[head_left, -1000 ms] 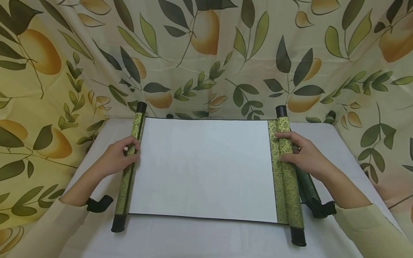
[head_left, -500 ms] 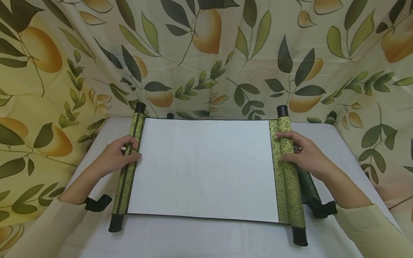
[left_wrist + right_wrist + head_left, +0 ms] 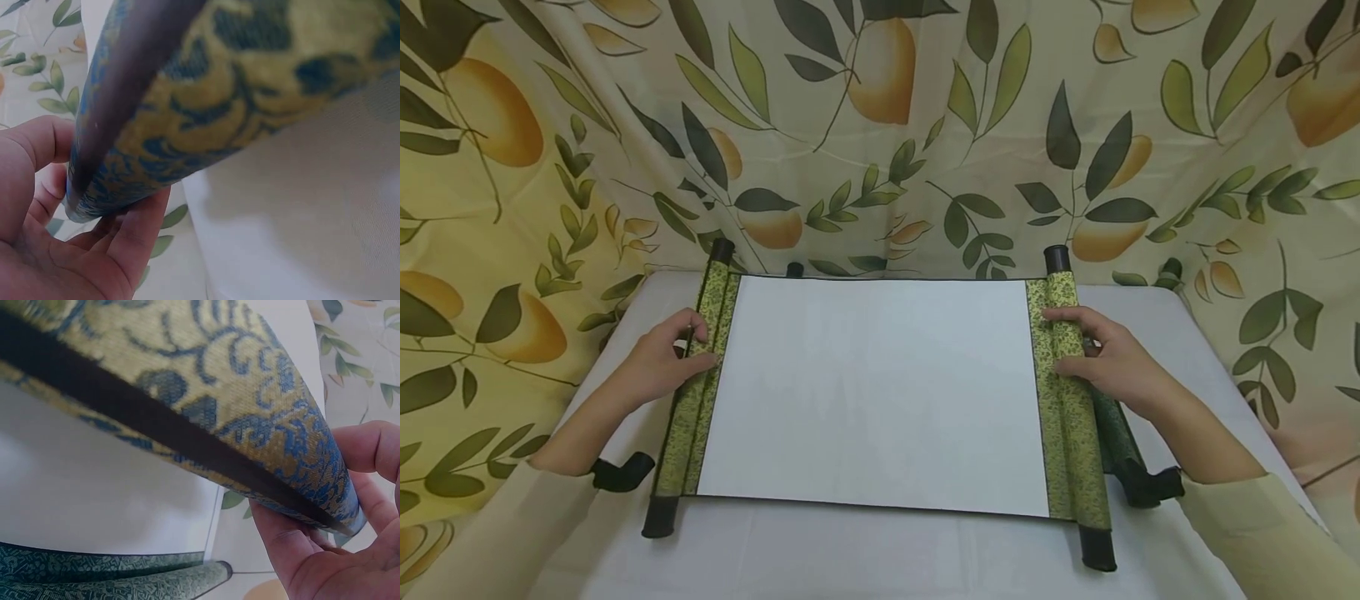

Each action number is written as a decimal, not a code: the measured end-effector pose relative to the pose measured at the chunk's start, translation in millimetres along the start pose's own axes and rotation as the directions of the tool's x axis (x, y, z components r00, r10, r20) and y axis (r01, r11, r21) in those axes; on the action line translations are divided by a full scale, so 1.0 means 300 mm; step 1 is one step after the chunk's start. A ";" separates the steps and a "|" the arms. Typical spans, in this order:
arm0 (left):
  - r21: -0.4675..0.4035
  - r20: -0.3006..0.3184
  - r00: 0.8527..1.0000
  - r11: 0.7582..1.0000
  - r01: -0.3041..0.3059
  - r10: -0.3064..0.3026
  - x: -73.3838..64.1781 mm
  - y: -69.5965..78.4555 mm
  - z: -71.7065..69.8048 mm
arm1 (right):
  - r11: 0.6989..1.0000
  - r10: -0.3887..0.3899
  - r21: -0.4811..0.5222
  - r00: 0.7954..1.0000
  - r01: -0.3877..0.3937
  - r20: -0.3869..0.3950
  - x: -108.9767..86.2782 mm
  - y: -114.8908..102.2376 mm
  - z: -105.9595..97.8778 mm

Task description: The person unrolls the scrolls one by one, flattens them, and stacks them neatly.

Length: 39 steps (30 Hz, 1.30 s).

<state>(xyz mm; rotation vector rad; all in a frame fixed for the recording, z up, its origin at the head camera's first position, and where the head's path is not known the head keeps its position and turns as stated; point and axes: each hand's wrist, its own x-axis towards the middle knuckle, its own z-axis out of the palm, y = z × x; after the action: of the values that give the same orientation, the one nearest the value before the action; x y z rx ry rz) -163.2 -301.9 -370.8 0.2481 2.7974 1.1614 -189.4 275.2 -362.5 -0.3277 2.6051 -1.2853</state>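
A scroll with a blank white sheet [image 3: 880, 392] is spread between two rollers in green-gold patterned cloth with black end knobs. My left hand [image 3: 658, 358] grips the left roller [image 3: 672, 450] around its middle, thumb on the sheet side. On the other side, my right hand [image 3: 1112, 358] grips the right roller [image 3: 1086, 450], its thumb and fingers across the cloth. Both wrist views show the blue-and-gold weave close up, with the left hand's fingers [image 3: 140, 234] and the right hand's fingers [image 3: 281, 540] curled under it.
A dark green patterned scroll [image 3: 1118, 429] lies on the white-covered table [image 3: 850, 558], partly behind the right roller and right hand. Cloth printed with fruit and leaves [image 3: 880, 192] hangs behind and beside the table. Black straps circle both wrists.
The left roller has turned and shifted left in my left hand, baring a strip of patterned cloth beside the white sheet. The right hand and roller have barely moved.
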 end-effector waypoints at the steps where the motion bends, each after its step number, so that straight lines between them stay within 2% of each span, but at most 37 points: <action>1: 0.003 0.000 1.000 1.000 0.003 -0.003 0.001 -0.002 0.000 | 1.000 0.000 -0.007 1.000 0.000 -0.002 0.000 -0.001 -0.001; 6: -0.009 0.002 0.999 0.999 0.035 -0.035 0.003 -0.018 0.001 | 1.000 -0.001 -0.028 1.000 0.001 0.001 0.000 0.002 -0.005; 14: -0.024 0.001 1.000 0.999 0.021 -0.021 0.004 -0.037 0.002 | 0.999 -0.008 -0.038 1.000 0.008 0.004 0.004 0.021 -0.005; 21: -0.009 0.043 0.999 1.000 0.014 -0.014 0.012 -0.044 -0.002 | 0.998 0.023 -0.067 0.999 -0.020 0.046 0.019 0.025 0.009; 26: -0.028 0.109 0.994 0.999 0.025 -0.022 0.036 -0.080 0.006 | 0.994 0.051 -0.102 0.994 -0.042 0.095 0.045 0.030 0.027; 32: -0.078 0.161 0.986 0.995 0.061 -0.047 0.070 -0.112 0.004 | 0.989 0.090 -0.132 0.987 -0.072 0.134 0.088 0.046 0.039; 39: -0.103 0.206 0.976 0.990 0.091 -0.068 0.130 -0.123 -0.002 | 0.974 0.134 -0.198 0.982 -0.106 0.136 0.161 0.070 0.048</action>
<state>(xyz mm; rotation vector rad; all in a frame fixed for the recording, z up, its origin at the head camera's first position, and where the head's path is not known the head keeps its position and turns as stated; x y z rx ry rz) -205.7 -320.6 -397.8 0.2274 2.5343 1.1974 -233.3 262.8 -392.2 -0.2801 2.5803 -0.9378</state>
